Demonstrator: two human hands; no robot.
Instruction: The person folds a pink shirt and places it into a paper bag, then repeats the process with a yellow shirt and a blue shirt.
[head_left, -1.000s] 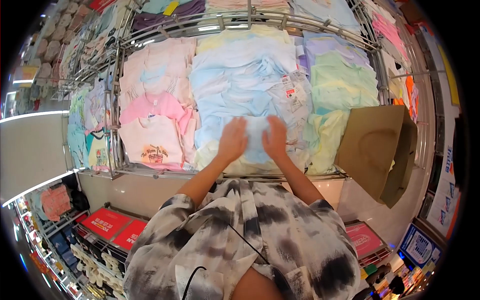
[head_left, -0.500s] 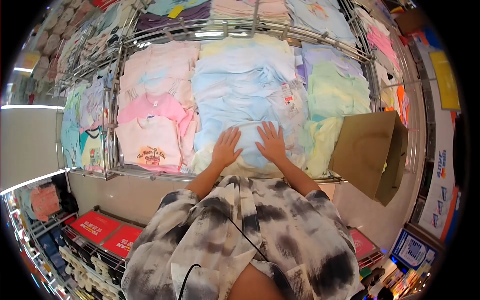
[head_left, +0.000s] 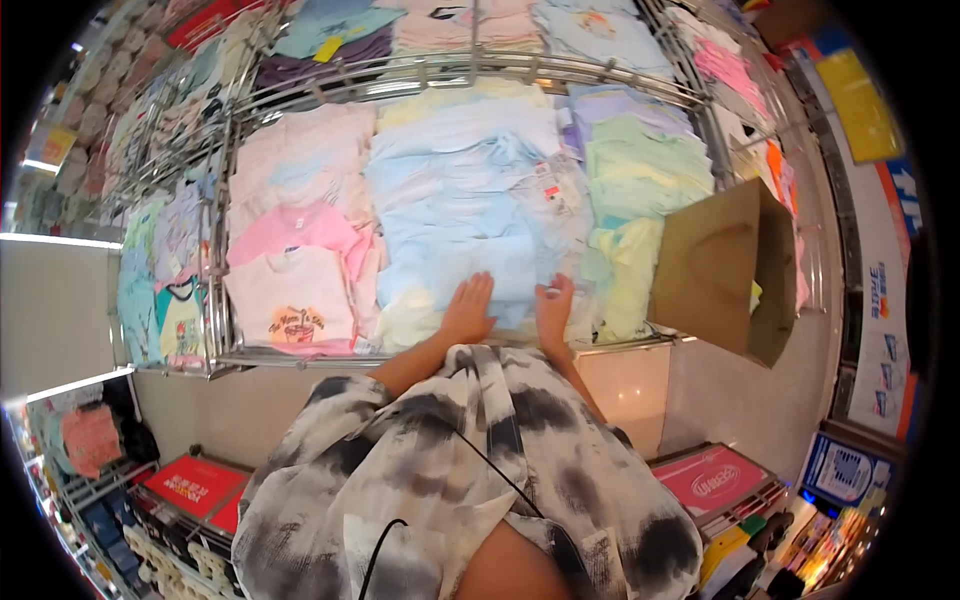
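My left hand (head_left: 468, 311) lies flat, fingers apart, on a folded light blue shirt (head_left: 490, 268) at the front of the blue stack on the metal display rack (head_left: 300, 355). My right hand (head_left: 553, 308) rests on the same shirt's right front edge, fingers curled over it. Whether it grips the cloth I cannot make out. Both hands sit near the rack's front rail.
Pink shirts (head_left: 295, 225) lie left of the blue stack, one with a printed drink (head_left: 297, 322). Pale green shirts (head_left: 640, 180) lie to the right. A brown paper bag (head_left: 725, 265) hangs at the rack's right front corner. Red signs (head_left: 195, 480) sit low on the left.
Both hands have slid back toward the front edge of the blue shirt. The right hand's fingers have curled from flat.
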